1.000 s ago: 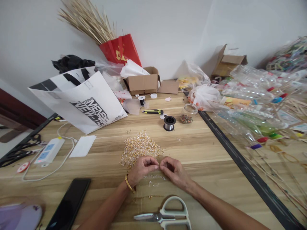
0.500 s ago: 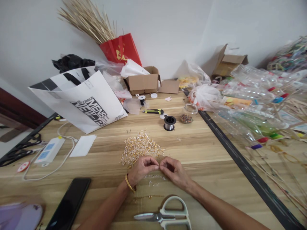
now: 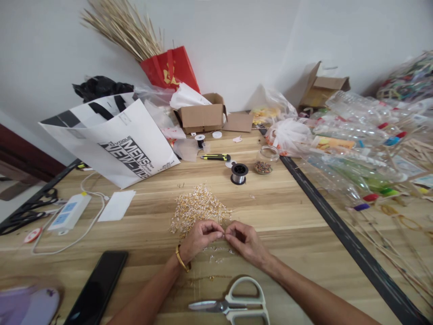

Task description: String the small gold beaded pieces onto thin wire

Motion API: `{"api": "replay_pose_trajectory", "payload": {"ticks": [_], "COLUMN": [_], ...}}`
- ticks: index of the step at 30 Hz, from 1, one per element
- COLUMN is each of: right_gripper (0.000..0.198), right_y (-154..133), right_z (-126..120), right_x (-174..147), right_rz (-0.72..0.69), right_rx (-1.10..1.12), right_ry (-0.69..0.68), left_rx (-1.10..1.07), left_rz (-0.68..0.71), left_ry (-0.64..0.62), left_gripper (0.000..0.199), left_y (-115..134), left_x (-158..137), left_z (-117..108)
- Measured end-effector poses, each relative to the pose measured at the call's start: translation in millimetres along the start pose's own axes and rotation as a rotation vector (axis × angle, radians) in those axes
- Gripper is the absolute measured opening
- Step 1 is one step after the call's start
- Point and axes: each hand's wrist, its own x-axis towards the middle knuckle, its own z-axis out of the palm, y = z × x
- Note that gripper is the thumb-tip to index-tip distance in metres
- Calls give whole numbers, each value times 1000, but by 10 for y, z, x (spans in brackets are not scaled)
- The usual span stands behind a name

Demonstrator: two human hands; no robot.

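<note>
My left hand, with a gold bangle at its wrist, is closed in a pinch. Its fingertips almost meet those of my right hand, which is pinched too. Whatever lies between the fingertips is too small to make out. Just beyond my left hand spreads a pile of gold and clear beads. Below the hands lie a silver chain, a few small clear pieces and a gold chain. Faint thin lines like clear thread run down near my left wrist. White-handled scissors rest nearest me.
A spool of wire, a utility knife and a jar of beads stand farther back. On the left are a phone, a power strip and a white bag. Plastic bottles crowd the right.
Almost nothing differs. Both hands keep their pinch in the same place, with only a very slight shift at the fingertips.
</note>
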Motion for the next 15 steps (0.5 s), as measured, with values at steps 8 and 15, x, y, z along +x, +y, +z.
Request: {"api": "replay_pose_trajectory", "payload": {"ticks": [8,15], "right_gripper": [16,15], "right_y": [-9,-7], "right_z": [1,1], "right_x": [-6,-3], "right_rz": [5,0], "right_rx": [-3,3], "right_ry": [-9,-20], "left_rx": [-8,-36], "left_rz": [18,30], "left_ry": [5,26], "left_gripper": [15,14], "left_y": [-13,-35], "left_x": [-1,12], "left_z": [0,7]}}
